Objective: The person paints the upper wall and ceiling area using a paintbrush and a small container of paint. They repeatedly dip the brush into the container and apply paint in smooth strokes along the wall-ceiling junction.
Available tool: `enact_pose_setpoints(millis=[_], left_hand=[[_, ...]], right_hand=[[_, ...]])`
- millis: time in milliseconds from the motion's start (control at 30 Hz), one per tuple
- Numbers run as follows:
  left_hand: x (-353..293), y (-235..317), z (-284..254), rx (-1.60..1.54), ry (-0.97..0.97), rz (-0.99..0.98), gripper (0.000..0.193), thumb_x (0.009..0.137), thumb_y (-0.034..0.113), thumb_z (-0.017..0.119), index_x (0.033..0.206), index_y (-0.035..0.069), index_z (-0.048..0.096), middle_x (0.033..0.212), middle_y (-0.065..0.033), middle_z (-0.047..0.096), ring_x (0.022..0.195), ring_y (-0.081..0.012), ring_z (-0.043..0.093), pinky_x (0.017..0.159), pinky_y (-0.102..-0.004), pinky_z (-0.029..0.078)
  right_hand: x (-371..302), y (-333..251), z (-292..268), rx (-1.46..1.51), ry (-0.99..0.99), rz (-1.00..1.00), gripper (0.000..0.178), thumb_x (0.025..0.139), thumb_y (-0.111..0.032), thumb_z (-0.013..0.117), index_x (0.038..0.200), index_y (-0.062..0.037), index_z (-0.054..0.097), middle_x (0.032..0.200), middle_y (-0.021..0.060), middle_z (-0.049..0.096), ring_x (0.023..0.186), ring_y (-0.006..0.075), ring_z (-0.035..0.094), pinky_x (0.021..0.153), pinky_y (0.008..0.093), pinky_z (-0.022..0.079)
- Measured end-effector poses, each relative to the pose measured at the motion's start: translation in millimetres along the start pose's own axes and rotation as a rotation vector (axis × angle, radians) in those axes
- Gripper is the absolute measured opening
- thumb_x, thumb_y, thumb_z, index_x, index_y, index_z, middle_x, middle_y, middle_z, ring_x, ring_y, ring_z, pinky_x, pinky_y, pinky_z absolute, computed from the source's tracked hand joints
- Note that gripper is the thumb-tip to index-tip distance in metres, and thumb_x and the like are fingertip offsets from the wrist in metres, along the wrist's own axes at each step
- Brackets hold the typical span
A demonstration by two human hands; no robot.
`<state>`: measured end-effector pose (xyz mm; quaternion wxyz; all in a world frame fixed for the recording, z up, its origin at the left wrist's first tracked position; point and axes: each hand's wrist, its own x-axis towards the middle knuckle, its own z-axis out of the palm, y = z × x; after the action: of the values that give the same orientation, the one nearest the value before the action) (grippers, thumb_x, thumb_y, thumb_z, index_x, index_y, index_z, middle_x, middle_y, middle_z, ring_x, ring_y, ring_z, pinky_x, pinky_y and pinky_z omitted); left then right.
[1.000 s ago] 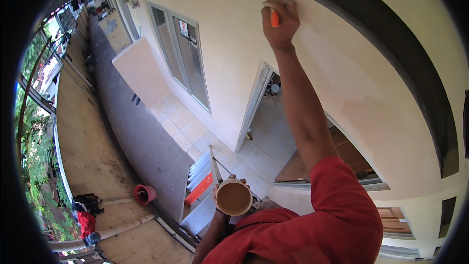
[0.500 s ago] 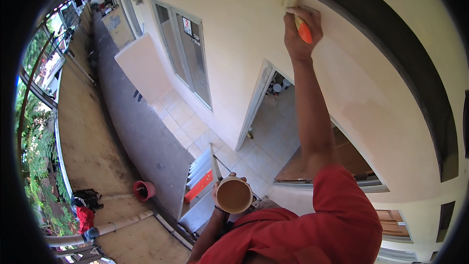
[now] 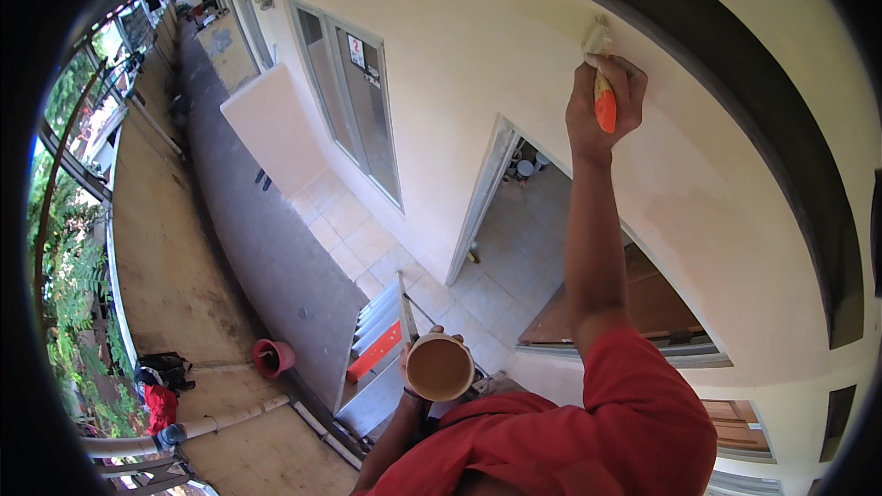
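Note:
My right hand (image 3: 608,103) is raised high, closed round a paintbrush (image 3: 604,110) with an orange-ended handle. Its pale bristles touch the cream wall (image 3: 478,46), just below a dark curved ledge (image 3: 726,55). Low in front of my body, my left hand (image 3: 406,363) grips a round paint cup (image 3: 439,369); most of its fingers are hidden behind the cup. The cup's mouth faces up, and a tan-coloured inside shows, though I cannot tell how much paint it holds. A darker, damp-looking patch (image 3: 684,220) spreads on the wall right of my forearm.
A metal stepladder (image 3: 377,344) with an orange strip stands below me. An open doorway (image 3: 514,211) and a window (image 3: 349,96) break the wall. Left lie a grey walkway (image 3: 248,230), a low wall (image 3: 156,248), a red bucket (image 3: 273,358) and a pipe (image 3: 234,421).
My right hand has moved the brush down and to the right along the wall beneath the ledge. My left hand and the cup have stayed almost in place.

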<state>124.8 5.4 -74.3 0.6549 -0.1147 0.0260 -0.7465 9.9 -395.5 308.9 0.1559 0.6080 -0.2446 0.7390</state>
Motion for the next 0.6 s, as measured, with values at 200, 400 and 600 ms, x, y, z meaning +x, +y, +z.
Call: enact_pose_setpoints(millis=[200,400,600], left_hand=[[2,1,10,0.017,-0.005,-0.024,0.078,0.104,0.063,0.057,0.159,0.011,0.045,0.159,-0.0305,0.048,0.144,-0.0509,0.050,0.112,-0.0705,0.047],[0,4,-1,0.029,-0.006,-0.002,0.078,0.104,0.063,0.055,0.161,0.010,0.043,0.158,-0.0316,0.048,0.143,-0.0517,0.051,0.111,-0.0704,0.048],[1,4,3,0.041,-0.008,0.014,0.078,0.105,0.061,0.055,0.161,0.008,0.042,0.158,-0.0323,0.047,0.143,-0.0504,0.052,0.112,-0.0684,0.049]], right_hand=[[9,21,72,0.338,-0.114,0.018,0.019,0.085,0.004,0.081,0.099,-0.0083,0.080,0.099,0.0075,0.069,0.091,0.0215,0.070,0.081,0.0328,0.057],[9,37,79,0.153,-0.071,-0.008,0.021,0.083,0.005,0.080,0.099,-0.0091,0.080,0.101,0.0084,0.068,0.089,0.0234,0.070,0.079,0.0346,0.058],[-2,6,51,-0.026,-0.005,-0.159,0.029,0.077,0.003,0.078,0.097,-0.0168,0.078,0.107,0.0072,0.064,0.088,0.0244,0.069,0.071,0.0364,0.061]])
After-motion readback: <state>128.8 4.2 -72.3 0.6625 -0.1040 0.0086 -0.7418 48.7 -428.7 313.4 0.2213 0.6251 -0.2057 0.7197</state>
